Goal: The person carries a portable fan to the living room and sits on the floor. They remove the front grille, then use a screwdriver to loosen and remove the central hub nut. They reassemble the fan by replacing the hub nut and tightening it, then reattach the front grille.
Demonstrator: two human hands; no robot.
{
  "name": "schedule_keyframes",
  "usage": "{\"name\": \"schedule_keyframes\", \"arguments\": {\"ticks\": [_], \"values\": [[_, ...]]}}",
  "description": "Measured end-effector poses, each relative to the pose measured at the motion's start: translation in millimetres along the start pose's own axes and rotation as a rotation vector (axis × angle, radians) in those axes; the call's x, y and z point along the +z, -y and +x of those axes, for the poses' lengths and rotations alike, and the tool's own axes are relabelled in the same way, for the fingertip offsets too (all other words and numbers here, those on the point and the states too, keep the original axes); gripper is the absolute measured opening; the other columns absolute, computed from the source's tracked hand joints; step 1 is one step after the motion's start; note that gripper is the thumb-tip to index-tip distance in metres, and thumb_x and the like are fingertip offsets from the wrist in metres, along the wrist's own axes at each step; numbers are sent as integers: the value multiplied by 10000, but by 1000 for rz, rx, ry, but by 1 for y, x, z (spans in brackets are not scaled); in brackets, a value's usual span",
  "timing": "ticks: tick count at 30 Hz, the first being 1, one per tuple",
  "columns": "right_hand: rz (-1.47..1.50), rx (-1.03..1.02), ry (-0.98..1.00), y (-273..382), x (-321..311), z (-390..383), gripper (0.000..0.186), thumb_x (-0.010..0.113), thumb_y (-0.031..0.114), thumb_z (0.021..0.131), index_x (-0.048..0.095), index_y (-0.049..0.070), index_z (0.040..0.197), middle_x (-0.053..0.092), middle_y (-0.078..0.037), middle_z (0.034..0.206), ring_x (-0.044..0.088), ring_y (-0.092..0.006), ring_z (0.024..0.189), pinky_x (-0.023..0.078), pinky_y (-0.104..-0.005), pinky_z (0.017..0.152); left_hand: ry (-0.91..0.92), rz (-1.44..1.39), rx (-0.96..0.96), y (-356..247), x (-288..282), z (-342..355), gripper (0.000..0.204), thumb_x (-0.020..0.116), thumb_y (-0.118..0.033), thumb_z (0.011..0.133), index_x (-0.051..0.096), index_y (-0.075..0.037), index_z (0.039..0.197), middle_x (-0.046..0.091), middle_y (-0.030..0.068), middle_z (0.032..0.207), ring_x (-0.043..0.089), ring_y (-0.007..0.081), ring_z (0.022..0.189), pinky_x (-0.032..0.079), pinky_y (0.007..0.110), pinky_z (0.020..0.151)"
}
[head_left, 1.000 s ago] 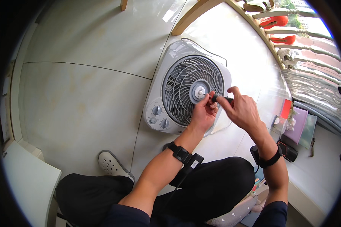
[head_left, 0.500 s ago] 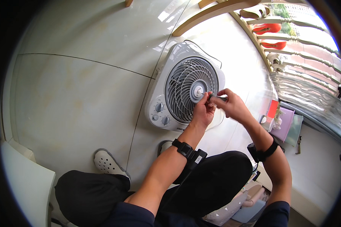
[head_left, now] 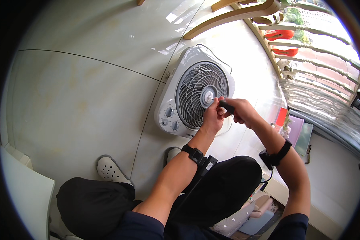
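Both hands' fingers pinched on small dark tool (head_left: 227, 106) at fan (head_left: 196, 96) hub; light, rigid, likely slippery.

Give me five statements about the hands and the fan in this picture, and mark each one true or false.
1. The white box fan lies flat on the tiled floor, grille facing up. True.
2. The right hand holds a small dark tool. True.
3. The left hand rests on the fan's control knobs. False: it is up by the hub of the grille, and the knobs lie apart from it at the near corner.
4. Both wrists are bare. False: each wears a dark strap.
5. A light perforated clog shows on the floor near the person's leg. True.
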State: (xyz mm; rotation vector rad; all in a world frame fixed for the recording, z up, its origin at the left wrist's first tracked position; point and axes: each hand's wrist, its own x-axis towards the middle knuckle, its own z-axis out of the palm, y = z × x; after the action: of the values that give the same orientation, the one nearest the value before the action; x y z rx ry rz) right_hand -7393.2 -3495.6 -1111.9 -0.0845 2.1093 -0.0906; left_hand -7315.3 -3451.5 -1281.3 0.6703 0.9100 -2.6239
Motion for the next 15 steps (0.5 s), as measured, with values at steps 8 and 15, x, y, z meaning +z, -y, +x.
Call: {"name": "schedule_keyframes", "arguments": {"ticks": [8,15], "values": [[-327,-269,-105,-15,-1,7,231,624,179,976,682,-7,1101,738,-140,767,655,-243,554,539,-387,537,-165,18,-74,-2,8,1,242,657,-384,1070,697,-152,1010,452,-69,651,375,62,546,294,260,537],[-182,-132,-99,-13,2,1,450,687,397,970,679,-23,1131,742,-154,794,660,-236,571,529,-347,523,-129,-46,-70,0,2,3,245,637,-369,1080,694,-147,996,508,-68,677,398,61,540,313,259,520]]}}
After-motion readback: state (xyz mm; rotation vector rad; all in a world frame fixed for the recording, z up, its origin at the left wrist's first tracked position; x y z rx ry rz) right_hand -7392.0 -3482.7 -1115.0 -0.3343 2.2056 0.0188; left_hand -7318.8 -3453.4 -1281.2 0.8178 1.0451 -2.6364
